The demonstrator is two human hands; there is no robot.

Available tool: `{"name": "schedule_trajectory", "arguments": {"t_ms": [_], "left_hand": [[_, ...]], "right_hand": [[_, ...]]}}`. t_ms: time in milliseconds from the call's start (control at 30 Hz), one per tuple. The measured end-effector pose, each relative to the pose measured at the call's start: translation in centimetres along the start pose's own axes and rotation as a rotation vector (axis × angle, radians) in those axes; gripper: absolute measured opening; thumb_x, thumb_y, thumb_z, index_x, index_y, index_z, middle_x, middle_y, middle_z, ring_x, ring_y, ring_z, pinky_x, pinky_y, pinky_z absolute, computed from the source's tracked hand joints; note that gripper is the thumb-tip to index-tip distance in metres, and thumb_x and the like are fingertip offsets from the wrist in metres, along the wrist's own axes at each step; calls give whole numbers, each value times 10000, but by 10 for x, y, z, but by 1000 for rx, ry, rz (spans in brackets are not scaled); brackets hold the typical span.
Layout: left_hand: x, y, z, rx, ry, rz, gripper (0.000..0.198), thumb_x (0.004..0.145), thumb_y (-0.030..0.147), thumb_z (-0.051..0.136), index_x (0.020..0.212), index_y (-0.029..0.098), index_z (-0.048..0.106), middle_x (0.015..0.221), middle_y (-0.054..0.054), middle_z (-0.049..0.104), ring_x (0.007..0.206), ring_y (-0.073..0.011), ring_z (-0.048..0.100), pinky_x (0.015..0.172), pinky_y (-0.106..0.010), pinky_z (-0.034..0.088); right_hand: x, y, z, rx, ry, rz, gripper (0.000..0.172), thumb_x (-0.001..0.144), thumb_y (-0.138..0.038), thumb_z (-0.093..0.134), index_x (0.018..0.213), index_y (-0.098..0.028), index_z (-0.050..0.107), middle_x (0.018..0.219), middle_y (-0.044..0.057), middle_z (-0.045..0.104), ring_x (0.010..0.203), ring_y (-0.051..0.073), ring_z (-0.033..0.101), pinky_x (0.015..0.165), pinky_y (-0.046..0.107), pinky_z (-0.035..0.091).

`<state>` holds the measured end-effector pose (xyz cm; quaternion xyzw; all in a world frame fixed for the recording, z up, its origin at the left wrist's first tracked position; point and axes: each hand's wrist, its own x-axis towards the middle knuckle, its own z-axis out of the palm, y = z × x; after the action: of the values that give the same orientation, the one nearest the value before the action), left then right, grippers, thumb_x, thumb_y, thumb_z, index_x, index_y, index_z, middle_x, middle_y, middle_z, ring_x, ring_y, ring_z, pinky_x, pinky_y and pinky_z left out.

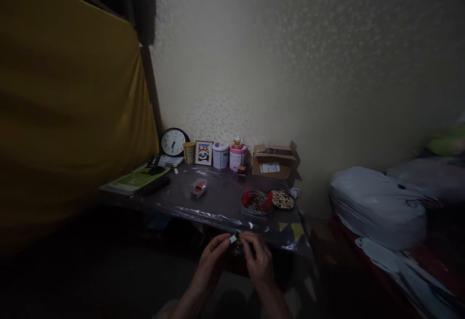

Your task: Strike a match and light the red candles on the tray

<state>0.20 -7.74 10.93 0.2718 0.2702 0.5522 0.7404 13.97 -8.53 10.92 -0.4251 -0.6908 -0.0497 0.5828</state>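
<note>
Pinching small box [233,238] at table [218,198] edge.

counter [221,198]: covered by glossy, wrinkled clear plastic sheet [210,215] | box [274,161] at back right corner: matt brown cardboard | hanging [65,115] off left edge: matt yellow cloth | wall [308,67]: rough, speckled, matt | bag [378,207] on bed: smooth white plastic | small white piece [233,238]: matt, paper-like
</note>
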Motion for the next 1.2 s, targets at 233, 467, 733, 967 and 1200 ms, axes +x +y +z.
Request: {"name": "schedule_trajectory", "arguments": {"t_ms": [233,467,733,967,1200], "left_hand": [[4,2,3,-30,-9,18,164,657,249,680,786,149,669,740,-44,697,700,-142,614,693,-243,443],[2,0,-3,26,-31,46,171,702,268,638,827,156,669,780,-52,693,736,-147,604,712,-250,438],[5,-4,-56,106,-2,22,190,683,284,655,827,164,682,873,-73,687,860,-191,597,767,-284,436],[-5,-2,-94,132,38,-77,233,713,325,614,904,206,674,985,-55,685,881,-178,600,752,-274,453],[-10,0,-98,64,53,-138,216,732,289,599,920,220,678,992,-27,693,858,-160,607,773,-264,471]], "right_hand": [[8,-12,-13,-34,-1,-141,219,831,-89,471,975,-217,574,898,50,668,851,162,624,763,303,507],[4,34,-8,-83,122,161,149,850,-224,454,825,-197,599,817,49,653,784,165,610,708,287,490],[19,46,-18,-4,323,268,156,790,-293,532,699,-177,584,711,35,602,689,167,557,647,297,468],[36,48,-17,30,364,244,177,782,-299,547,678,-165,598,692,32,604,667,168,567,615,293,472],[44,53,-10,31,394,275,191,787,-324,544,697,-166,605,702,29,605,676,161,563,641,294,477]]}}
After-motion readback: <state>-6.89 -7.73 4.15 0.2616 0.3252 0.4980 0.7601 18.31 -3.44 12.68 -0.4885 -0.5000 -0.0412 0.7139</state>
